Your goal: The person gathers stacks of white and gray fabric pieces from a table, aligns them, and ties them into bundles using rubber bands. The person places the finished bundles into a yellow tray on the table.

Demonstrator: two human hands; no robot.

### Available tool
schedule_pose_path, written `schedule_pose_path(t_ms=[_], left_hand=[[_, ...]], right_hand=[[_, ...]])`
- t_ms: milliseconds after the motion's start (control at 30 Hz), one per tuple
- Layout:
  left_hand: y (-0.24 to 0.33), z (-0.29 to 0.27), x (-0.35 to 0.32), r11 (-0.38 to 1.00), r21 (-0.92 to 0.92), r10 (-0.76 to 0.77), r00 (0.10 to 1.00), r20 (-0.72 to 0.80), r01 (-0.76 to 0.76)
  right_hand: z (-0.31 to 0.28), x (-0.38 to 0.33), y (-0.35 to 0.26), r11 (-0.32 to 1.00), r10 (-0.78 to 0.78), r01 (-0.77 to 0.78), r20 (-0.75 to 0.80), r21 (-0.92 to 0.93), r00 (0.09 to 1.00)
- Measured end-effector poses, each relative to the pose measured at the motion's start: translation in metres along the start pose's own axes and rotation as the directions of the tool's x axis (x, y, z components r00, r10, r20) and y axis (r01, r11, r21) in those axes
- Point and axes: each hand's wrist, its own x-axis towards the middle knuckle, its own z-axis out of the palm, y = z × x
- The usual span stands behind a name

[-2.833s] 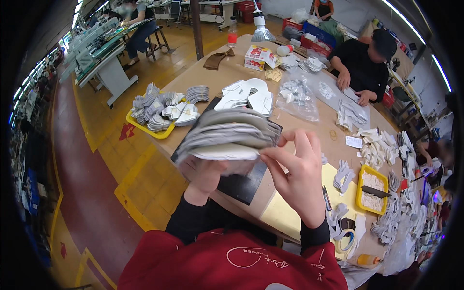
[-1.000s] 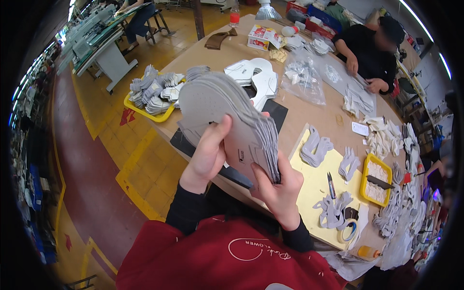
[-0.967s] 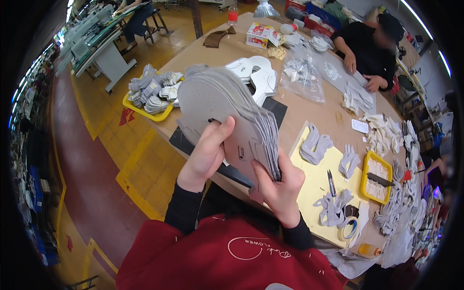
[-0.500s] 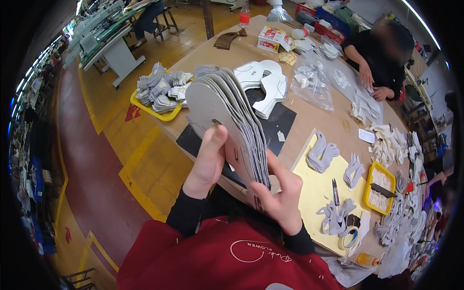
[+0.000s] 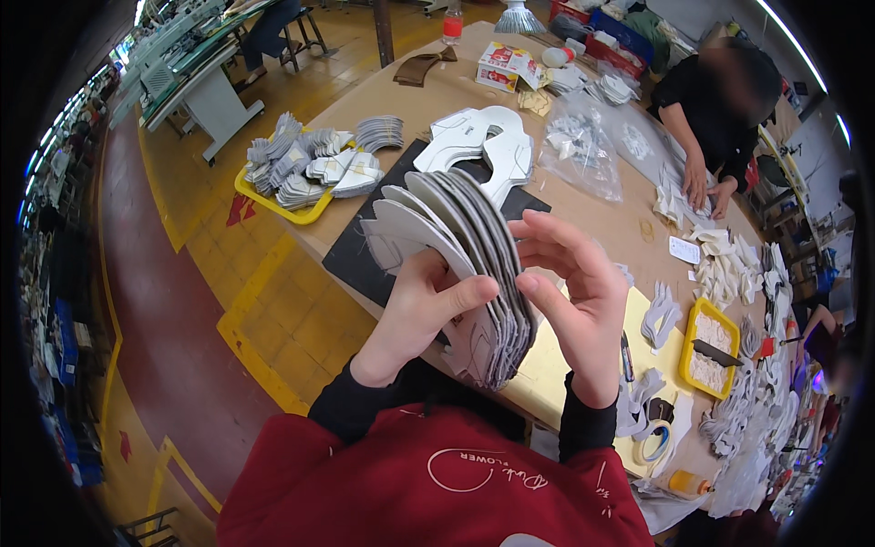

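A thick stack of cut grey pieces with pale faces and rounded ends [image 5: 483, 237] is fanned out in front of me, tilted upward. My left hand [image 5: 415, 310] is closed around its left side, the thumb lying across the pale faces and the other fingers mostly hidden. My right hand [image 5: 579, 296] stands at the stack's right edge with fingers spread and curved. Its thumb tip is at the layered edges; whether it presses on them I cannot tell. Behind the stack, a pile of white curved pieces [image 5: 510, 150] rests on a black mat [image 5: 351, 251].
A yellow tray [image 5: 310, 215] of grey pieces sits at the table's left edge. To the right are a yellow sheet [image 5: 538, 369], a tape roll [image 5: 654, 442] and another yellow tray [image 5: 730, 314]. A clear plastic bag [image 5: 583, 155] lies farther back. A co-worker [image 5: 706, 109] handles pieces across the table.
The stack has come lower and fanned apart at its top. My left thumb has moved across it toward the edges. My right hand has lifted off the lower edge and spread its fingers higher up.
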Motion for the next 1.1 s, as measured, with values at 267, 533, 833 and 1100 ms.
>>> schedule_pose_path(t_ms=[267, 533, 833, 1100], left_hand=[[0.012, 0.014, 0.005, 1.000, 0.026, -0.011, 0.999, 0.052, 0.010], [0.005, 0.015, 0.007, 0.999, -0.020, 0.044, 0.996, 0.073, -0.043], [-0.003, 0.012, 0.009, 0.996, -0.054, 0.079, 0.994, 0.076, -0.075], [0.000, 0.017, 0.011, 0.998, 0.058, -0.030, 0.996, 0.082, 0.025]], right_hand=[[-0.008, 0.004, -0.007, 1.000, 0.012, -0.012, -0.021, -0.018, 1.000], [-0.014, 0.000, -0.011, 0.994, 0.087, -0.087, 0.009, 0.060, 0.996], [-0.018, 0.002, -0.008, 0.987, 0.122, -0.125, 0.041, 0.104, 0.992], [-0.015, 0.008, -0.009, 1.000, 0.007, -0.008, 0.026, 0.010, 1.000]])
